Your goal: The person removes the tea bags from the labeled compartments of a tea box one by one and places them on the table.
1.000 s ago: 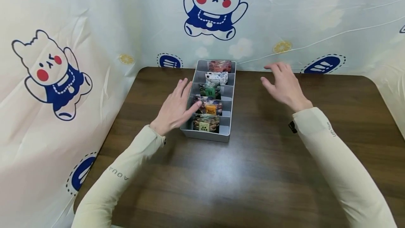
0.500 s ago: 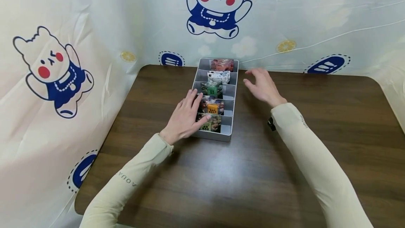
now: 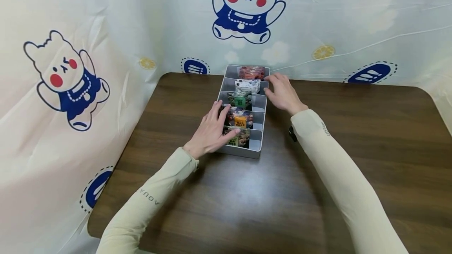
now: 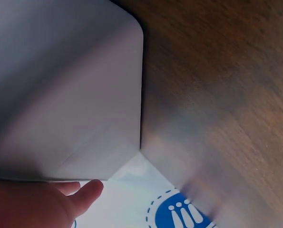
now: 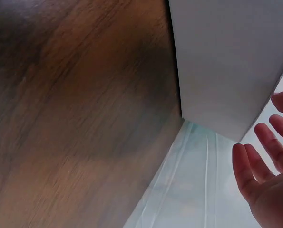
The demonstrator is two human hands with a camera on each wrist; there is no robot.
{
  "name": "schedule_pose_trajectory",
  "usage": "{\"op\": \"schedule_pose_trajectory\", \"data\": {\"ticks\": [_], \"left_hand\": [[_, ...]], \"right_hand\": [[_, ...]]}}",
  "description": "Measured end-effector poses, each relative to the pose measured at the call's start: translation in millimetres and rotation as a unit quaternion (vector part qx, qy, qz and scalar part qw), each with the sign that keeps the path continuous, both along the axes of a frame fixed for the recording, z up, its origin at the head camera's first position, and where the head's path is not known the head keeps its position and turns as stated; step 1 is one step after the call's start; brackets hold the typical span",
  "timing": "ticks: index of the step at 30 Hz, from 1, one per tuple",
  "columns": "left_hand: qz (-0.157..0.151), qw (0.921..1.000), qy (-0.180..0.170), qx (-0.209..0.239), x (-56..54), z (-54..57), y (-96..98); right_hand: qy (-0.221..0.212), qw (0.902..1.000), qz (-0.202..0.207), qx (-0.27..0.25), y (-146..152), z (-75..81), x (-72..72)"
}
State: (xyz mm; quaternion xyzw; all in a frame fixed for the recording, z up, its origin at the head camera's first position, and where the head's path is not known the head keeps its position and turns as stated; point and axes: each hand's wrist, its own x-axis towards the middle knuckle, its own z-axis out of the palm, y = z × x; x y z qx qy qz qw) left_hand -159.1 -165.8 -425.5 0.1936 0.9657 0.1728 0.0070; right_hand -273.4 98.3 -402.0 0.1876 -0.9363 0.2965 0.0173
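A grey divided box [image 3: 243,152] stands near the table's back edge. In its compartments, from far to near, lie a red packet [image 3: 252,72], a white-and-blue packet [image 3: 248,86], a green-labelled packet [image 3: 240,100], an orange-labelled packet [image 3: 241,119] and a yellow-green-labelled packet [image 3: 237,139]. My left hand [image 3: 209,131] lies along the left rim with fingers extended, its thumb overlapping the nearest packet. At the right rim, toward the far end, is my right hand [image 3: 281,92], its fingers loosely bent. The right wrist view shows those fingers spread beside the box wall [image 5: 227,61].
The brown wooden table [image 3: 282,191] extends on both sides of the box and in front of it. A pale printed curtain [image 3: 176,22] hangs right behind the back edge and along the left side.
My right hand has moved left, from over the table to the box's right rim. The left hand has shifted a little nearer along the left rim. The packets stay in place.
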Motion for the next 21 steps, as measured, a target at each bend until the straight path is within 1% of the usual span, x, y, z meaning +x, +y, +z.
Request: {"op": "schedule_pose_trajectory", "data": {"ticks": [5, 10, 15, 21], "left_hand": [[0.008, 0.9999, -0.009, 0.007, -0.9, -1.1, 1.4], [0.007, 0.9999, -0.005, 0.010, -1.1, -2.3, 3.1], [0.001, 1.0000, 0.004, -0.004, -0.6, -1.7, 3.7], [0.004, 0.9998, 0.012, -0.017, -0.4, -1.6, 2.9]], "right_hand": [[-0.005, 1.0000, 0.008, 0.001, -5, -2.6, -5.3], [-0.009, 0.9999, 0.009, 0.007, -9, -3.1, -9.6], [-0.010, 0.9998, 0.005, 0.015, -13, -3.3, -12.4], [-0.018, 0.9994, 0.002, 0.029, -16, -4.4, -13.4]]}}
